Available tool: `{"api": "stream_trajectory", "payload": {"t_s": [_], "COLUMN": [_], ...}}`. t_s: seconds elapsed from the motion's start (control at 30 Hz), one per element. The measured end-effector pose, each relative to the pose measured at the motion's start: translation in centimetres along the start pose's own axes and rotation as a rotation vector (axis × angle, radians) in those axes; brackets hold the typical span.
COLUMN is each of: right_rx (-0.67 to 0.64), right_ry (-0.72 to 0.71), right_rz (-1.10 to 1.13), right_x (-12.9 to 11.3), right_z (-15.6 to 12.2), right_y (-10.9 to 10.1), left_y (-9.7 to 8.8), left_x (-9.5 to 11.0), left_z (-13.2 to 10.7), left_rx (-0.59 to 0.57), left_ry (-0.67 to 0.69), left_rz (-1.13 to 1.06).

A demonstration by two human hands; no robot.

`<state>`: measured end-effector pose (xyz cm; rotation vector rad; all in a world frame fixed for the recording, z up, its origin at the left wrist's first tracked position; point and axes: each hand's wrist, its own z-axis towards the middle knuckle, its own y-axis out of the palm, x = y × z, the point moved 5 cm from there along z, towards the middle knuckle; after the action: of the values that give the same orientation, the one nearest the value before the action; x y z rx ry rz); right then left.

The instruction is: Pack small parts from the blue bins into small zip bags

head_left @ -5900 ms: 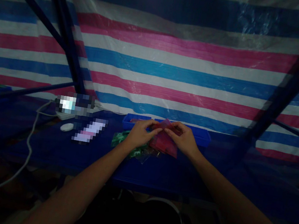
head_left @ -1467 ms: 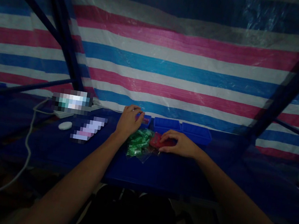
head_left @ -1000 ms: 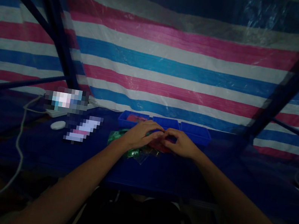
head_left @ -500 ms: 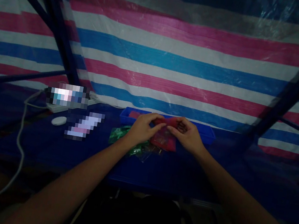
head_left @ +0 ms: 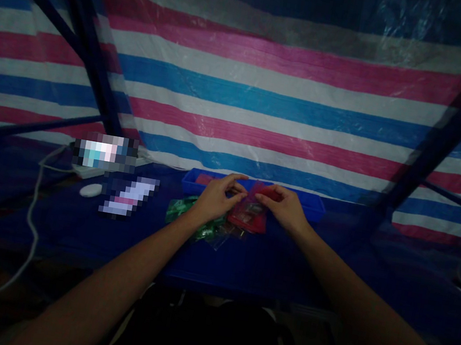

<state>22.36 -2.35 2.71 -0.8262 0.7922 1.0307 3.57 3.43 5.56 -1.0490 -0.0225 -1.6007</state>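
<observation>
A sheer red pouch [head_left: 248,218] with something hard to make out inside hangs low over the blue table. My right hand [head_left: 286,208] pinches its upper right edge between thumb and fingers. At the pouch's upper left, my left hand [head_left: 218,197] has its thumb and index finger apart, with nothing visible between them. Shiny green packets [head_left: 179,206] lie under and beside my left wrist. Close below the pouch, a small clear plastic bag [head_left: 217,241] rests on the table. Behind both hands stands a shallow blue tray [head_left: 316,208] with pinkish-red items [head_left: 203,179] at its left end.
To the left are a white power strip [head_left: 91,171], a round white object [head_left: 91,190] and a blurred-out flat item [head_left: 131,197]. A white cable [head_left: 32,210] runs down the left side. Striped sheeting [head_left: 269,102] and dark blue metal posts [head_left: 427,146] stand behind the table.
My left fingers have opened and come off the pouch's top edge. My right hand still pinches the pouch. The view has shifted slightly.
</observation>
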Motion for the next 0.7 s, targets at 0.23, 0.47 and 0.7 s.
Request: {"api": "stream_trajectory", "payload": {"t_s": [0.23, 0.47, 0.7], "right_rx": [0.263, -0.024, 0.226], "right_ry": [-0.037, 0.036, -0.129], "right_rz": [-0.055, 0.317, 0.055], "right_x": [-0.9, -2.8, -2.6], "right_z": [-0.1, -0.9, -0.5], "right_y": [-1.0, 1.7, -0.1], "left_y": [-0.7, 0.6, -0.7], "left_x": [2.2, 2.1, 1.2], "left_z": [-0.2, -0.3, 0.0], "left_rx": [0.09, -0.038, 0.063], "left_ry": [0.147, 0.118, 0.039], "left_rz": [0.253, 0.367, 0.246]}}
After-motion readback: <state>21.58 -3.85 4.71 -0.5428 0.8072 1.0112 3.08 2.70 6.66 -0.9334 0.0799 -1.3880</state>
